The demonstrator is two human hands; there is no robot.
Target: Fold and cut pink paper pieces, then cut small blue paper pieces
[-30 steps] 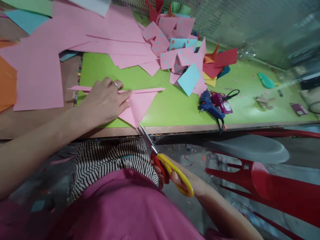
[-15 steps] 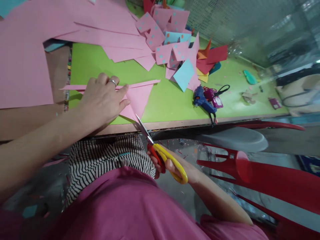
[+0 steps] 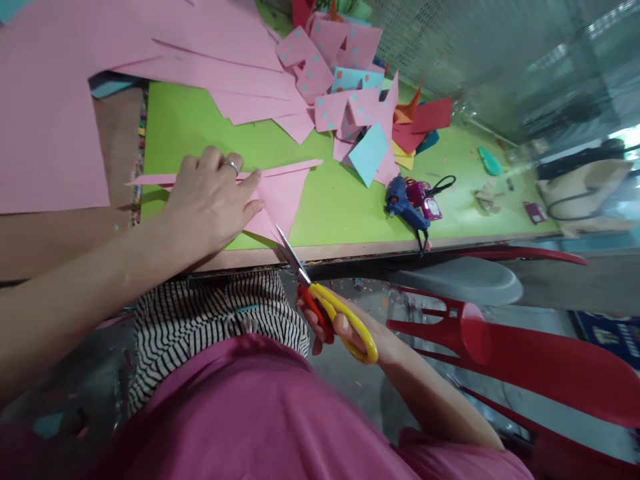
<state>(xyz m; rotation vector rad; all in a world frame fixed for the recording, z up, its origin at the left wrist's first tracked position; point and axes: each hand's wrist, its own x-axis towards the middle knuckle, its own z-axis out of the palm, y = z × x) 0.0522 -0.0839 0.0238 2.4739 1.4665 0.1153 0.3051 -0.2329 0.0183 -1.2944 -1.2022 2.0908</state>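
Observation:
My left hand [image 3: 213, 197] presses down on a folded piece of pink paper [image 3: 287, 203] at the near edge of the green table mat. Its thumb and index finger lie apart on the paper; the other fingers are partly bent, and a ring shows on one. Below the table edge, my right hand [image 3: 320, 327] grips scissors [image 3: 345, 317] with red and yellow handles. The thumb passes through the yellow loop. The blades point up and left, their tip near the paper's lower edge; whether they touch it I cannot tell.
Large pink sheets [image 3: 45, 133] cover the left and back. Pink dotted paper pieces [image 3: 347, 110] and a light blue paper [image 3: 370, 155] are piled behind. A blue glue gun [image 3: 405, 203] lies to the right on the green mat [image 3: 340, 213]. A red chair [image 3: 545, 360] stands at right.
The view has shifted slightly. My hands, the pink paper and the scissors keep nearly the same positions relative to each other.

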